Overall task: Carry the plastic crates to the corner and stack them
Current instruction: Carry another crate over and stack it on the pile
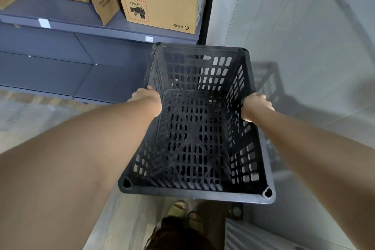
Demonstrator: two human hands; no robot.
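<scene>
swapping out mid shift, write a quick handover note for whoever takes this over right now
Left hand: gripping the left rim of the black slotted plastic crate.
Right hand: gripping the right rim.
The crate is empty, held up off the floor between the grey metal shelf with cardboard boxes and the pale wall.
Done: this crate is picked up.
Left: set it down in the corner and stack. No other crates in view.

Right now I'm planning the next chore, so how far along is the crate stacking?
Nothing looks stacked yet: no other crate or stack is in view. In hand: one empty black crate, left hand and right hand each gripping a long side rim, carried beside the shelf of cardboard boxes toward the grey wall. Left: set it down in the corner and stack the others on it.
</scene>
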